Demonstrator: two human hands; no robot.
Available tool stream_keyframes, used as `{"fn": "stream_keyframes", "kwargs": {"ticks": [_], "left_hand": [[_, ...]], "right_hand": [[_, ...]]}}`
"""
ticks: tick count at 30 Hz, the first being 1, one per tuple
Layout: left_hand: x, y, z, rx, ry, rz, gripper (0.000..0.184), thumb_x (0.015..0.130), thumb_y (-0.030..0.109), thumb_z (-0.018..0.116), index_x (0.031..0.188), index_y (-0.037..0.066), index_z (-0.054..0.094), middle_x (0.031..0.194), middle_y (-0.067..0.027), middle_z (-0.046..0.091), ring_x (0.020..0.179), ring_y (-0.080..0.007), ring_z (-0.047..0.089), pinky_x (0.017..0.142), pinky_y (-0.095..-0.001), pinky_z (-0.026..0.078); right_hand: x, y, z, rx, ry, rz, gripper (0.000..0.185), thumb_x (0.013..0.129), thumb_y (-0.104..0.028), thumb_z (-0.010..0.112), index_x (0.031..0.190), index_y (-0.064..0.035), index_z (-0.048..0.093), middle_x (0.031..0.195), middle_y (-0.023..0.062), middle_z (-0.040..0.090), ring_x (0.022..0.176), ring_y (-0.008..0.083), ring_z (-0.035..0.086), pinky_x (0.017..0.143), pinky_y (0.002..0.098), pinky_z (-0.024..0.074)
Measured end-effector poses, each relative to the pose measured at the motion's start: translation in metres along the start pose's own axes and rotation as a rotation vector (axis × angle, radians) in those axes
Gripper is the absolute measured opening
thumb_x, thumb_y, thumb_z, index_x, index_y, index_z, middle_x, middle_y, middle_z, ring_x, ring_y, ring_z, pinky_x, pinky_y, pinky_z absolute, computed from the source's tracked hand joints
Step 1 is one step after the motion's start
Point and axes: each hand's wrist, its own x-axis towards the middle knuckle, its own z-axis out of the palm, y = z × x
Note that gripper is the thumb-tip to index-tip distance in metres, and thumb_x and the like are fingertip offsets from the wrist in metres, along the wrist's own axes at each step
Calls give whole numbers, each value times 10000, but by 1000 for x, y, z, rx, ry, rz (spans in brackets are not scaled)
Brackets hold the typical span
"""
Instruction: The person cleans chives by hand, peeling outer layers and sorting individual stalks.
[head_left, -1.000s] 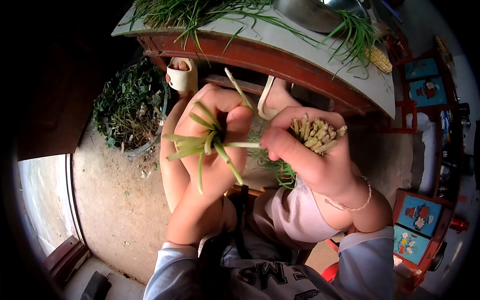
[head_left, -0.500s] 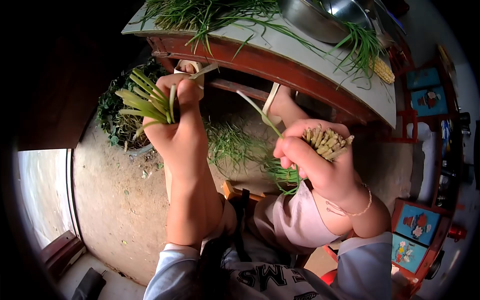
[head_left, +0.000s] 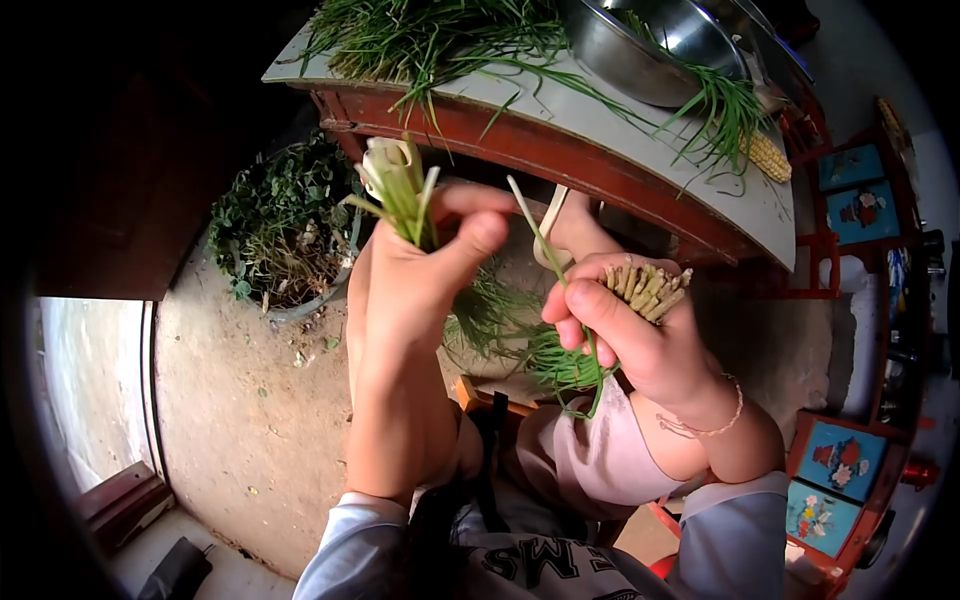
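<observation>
Pale, cut stalk ends of a thick bundle show above my right hand, which is closed round it. Between that hand's thumb and finger a single green stalk stands up, its tail hanging below. A smaller bunch of light green stems sticks up from my left hand, whose lower fingers wrap it while thumb and index finger are spread towards the single stalk. Long green leaves hang below my right hand.
A red-edged table bears a pile of green stalks, a steel bowl and a corn cob. On the floor at left stands a tub of leafy scraps. Decorated cabinets line the right side.
My left hand first moved away from my right hand, up and left, then came back towards it with thumb and index finger opened. The single stalk stays in my right hand, now more upright.
</observation>
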Motion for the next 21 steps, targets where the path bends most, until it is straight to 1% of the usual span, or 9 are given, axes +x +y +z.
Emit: {"fn": "stream_keyframes", "kwargs": {"ticks": [3,5,10,12,13,16,17,18,21], "left_hand": [[-3,2,3,-157,-56,-105,331,760,313,624,911,19,605,672,43,472,520,-31,373,465,-165,265],[-5,2,8,-393,-219,-75,343,769,318,609,928,14,602,685,17,489,523,-47,411,455,-155,295],[-10,-3,16,-247,-307,-167,408,830,377,499,957,-4,570,797,-37,534,534,-95,491,463,-187,409],[-7,-7,17,-442,-229,-155,387,883,349,401,975,3,547,833,-34,515,549,-96,500,454,-185,403],[-5,-10,19,-448,-80,-126,393,906,341,330,970,15,541,818,-22,492,546,-79,472,467,-180,380],[9,-10,0,-691,-87,-25,402,899,389,312,947,42,510,783,-4,455,667,-87,420,533,-215,366],[13,-13,-7,-747,-92,33,378,900,385,311,945,55,488,764,-3,443,734,-117,422,596,-246,382],[14,-9,-8,-891,-40,21,359,902,376,308,952,68,484,743,-9,440,741,-146,423,677,-283,384],[16,-3,-19,-1051,-28,24,342,908,361,288,961,90,489,697,-4,436,729,-163,418,746,-326,368]], "right_hand": [[4,-8,2,32,-38,94,135,821,-66,506,741,30,557,637,25,558,569,59,495,522,190,398],[5,-5,6,23,-19,73,125,818,-66,513,754,31,558,634,22,558,563,60,495,516,192,398],[14,3,13,-7,46,-40,99,798,-84,557,789,14,571,604,4,553,538,60,502,493,200,398],[18,9,9,-10,30,-16,116,779,-106,591,787,9,577,586,-2,545,537,57,501,490,203,393],[18,7,8,20,14,33,110,776,-102,593,775,6,574,583,0,545,536,56,501,487,200,391],[21,10,-3,-8,-61,168,96,767,-86,593,751,3,559,589,12,553,538,53,507,479,190,386],[22,13,-10,-33,-103,200,128,778,-105,555,849,1,555,672,31,574,513,38,475,407,152,323],[23,15,-16,-81,-85,203,108,771,-92,562,831,-3,548,724,67,602,516,41,484,400,154,331],[29,19,-33,-154,-119,263,124,752,-97,584,816,-5,533,769,116,614,514,50,491,401,156,341]]}}
